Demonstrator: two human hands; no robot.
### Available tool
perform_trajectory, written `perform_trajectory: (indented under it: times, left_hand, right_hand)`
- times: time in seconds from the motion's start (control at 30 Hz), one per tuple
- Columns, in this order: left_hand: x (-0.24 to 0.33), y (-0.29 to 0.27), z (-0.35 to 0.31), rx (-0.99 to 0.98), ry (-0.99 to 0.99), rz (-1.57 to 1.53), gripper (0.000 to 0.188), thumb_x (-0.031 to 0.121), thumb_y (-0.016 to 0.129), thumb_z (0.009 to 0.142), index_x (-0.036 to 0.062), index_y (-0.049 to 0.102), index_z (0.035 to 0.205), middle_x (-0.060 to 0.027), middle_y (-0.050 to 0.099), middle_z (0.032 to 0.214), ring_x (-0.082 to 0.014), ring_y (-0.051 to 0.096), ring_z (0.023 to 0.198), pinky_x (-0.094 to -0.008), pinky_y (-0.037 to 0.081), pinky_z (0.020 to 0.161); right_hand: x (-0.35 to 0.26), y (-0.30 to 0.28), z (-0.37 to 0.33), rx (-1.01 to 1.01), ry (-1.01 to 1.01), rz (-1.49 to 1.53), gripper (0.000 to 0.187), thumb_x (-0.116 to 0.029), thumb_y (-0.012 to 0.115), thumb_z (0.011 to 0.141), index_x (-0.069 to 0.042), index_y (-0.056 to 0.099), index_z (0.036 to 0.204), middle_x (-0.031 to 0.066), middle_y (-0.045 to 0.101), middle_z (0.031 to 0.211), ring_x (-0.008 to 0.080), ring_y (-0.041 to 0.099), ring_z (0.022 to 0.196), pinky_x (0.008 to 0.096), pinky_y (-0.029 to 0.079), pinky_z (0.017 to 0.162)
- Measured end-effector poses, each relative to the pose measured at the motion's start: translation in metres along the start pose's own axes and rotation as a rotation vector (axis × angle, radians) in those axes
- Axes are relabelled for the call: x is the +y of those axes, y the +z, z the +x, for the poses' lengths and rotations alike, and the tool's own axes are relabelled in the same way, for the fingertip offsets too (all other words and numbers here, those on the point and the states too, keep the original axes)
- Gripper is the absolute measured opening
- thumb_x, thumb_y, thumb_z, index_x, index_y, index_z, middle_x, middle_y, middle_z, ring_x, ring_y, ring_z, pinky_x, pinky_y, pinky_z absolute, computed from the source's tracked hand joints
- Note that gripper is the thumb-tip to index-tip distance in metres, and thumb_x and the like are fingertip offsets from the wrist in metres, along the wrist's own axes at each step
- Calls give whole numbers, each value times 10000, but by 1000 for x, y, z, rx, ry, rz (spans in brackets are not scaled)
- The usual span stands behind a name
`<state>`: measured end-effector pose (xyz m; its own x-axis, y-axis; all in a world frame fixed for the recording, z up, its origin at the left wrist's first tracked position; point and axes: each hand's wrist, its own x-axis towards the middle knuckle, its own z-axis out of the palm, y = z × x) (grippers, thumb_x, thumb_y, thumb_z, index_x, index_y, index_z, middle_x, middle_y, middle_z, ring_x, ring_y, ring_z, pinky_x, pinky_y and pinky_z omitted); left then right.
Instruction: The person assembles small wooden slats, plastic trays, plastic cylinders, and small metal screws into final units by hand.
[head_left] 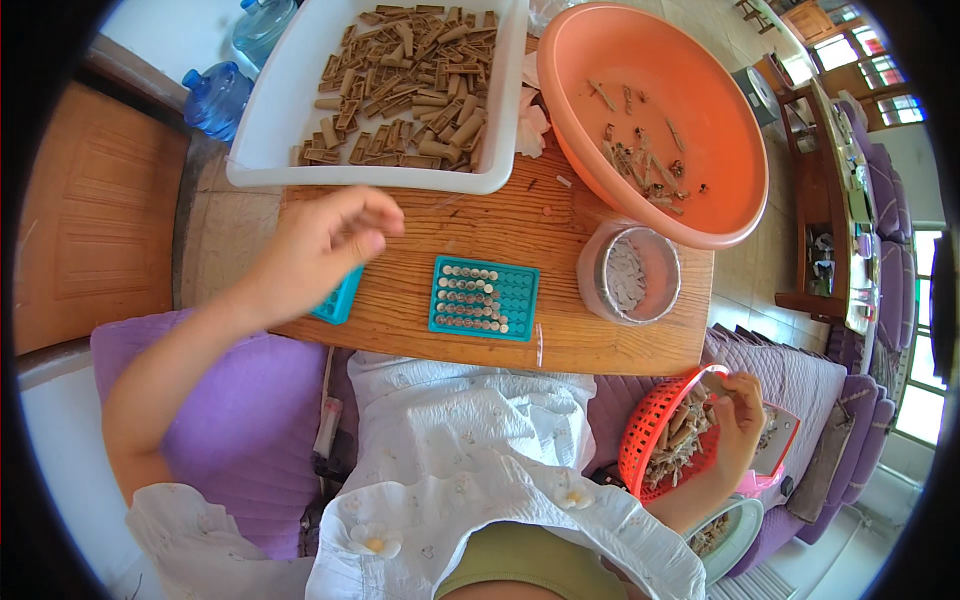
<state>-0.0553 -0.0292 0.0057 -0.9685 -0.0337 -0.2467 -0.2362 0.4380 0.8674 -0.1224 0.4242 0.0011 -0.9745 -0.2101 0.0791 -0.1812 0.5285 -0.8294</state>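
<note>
In the frame's lower right, the red, round, perforated plastic basket [643,425] holds tan, tube-like pieces [684,430]; it should be light and slightly flexible, best taken by its rim; the right grip [738,425] curls at that rim, its hold impossible to tell; left of centre, the left grip [335,232] is half-open, blurred, nothing visible in it.

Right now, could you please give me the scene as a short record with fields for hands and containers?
Left hand: raised, fingers curled; grip unclear
Right hand: at the red basket's rim; grip unclear
Teal tray: on the wooden table, silver discs toward its left side
Round tub: right of tray, pale pieces inside
White bin: many tan parts
Orange basin: scattered small pieces
</note>
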Motion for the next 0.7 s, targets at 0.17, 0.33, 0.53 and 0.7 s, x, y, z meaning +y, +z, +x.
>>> perform_trajectory:
  times: [0.17, 0.33, 0.53, 0.7]
  left_hand:
    - [-23, -35, 83, 73, 662, 976, 248, 13, 523, 729, 31, 548, 975, -76, 567, 982, -207, 560, 853, -287, 472, 707]
    - [-60, -37, 165, 108, 855, 1218, 256, 48, 496, 718, 69, 558, 966, -35, 556, 1004, -196, 549, 888, -290, 486, 688]
    - [-74, -28, 200, -26, 941, 1387, 221, 84, 518, 696, 73, 570, 911, -27, 520, 1072, -157, 505, 958, -254, 460, 699]
    - [-83, -26, 209, -134, 921, 1505, 173, 102, 533, 691, 73, 562, 859, -35, 535, 983, -172, 497, 965, -265, 413, 760]
  right_hand:
    - [64, -64, -22, -394, 308, -773, 182, -37, 559, 719, 7, 560, 896, 101, 555, 792, 180, 555, 716, 267, 443, 660]
    - [13, -24, 20, -488, 402, -377, 301, -4, 547, 711, -2, 555, 1013, 93, 579, 700, 120, 537, 471, 244, 430, 439]
    - [-37, 3, 146, -437, -128, -419, 298, -29, 512, 731, -11, 547, 1027, 66, 544, 612, 94, 502, 496, 246, 408, 488]
    - [31, 59, 275, -548, -220, -999, 251, -149, 487, 804, -64, 551, 1031, 178, 601, 797, 292, 591, 762, 362, 451, 674]
